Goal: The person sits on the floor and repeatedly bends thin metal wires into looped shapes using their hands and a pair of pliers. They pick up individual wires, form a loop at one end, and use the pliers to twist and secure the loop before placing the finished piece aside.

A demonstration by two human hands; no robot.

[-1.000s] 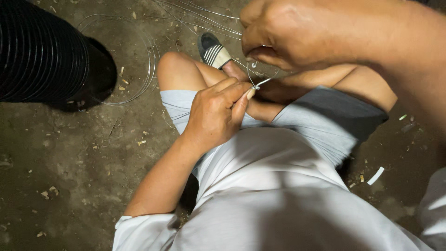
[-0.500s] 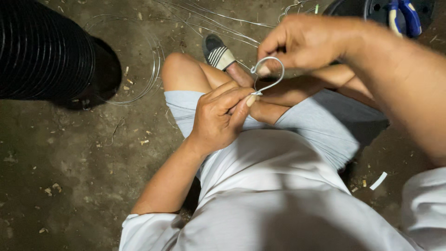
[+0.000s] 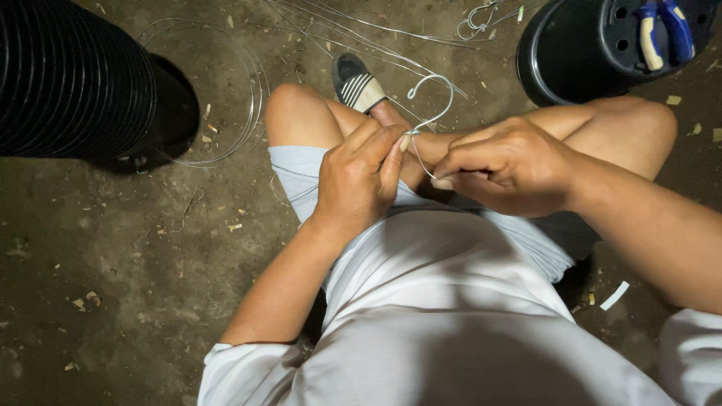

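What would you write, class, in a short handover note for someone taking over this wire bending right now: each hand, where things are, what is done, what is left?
Left hand: pinching the wire just below its hook, over the lap.
Right hand: closed on the wire's lower end, close beside the left.
Things: wire coil on the floor by the black ribbed tube; loose wires ahead; pliers on the black bucket.
Done: top of the wire bent into a hook with a small curl at its tip.
Left: the lower end, hidden in the right hand, appears unfinished.
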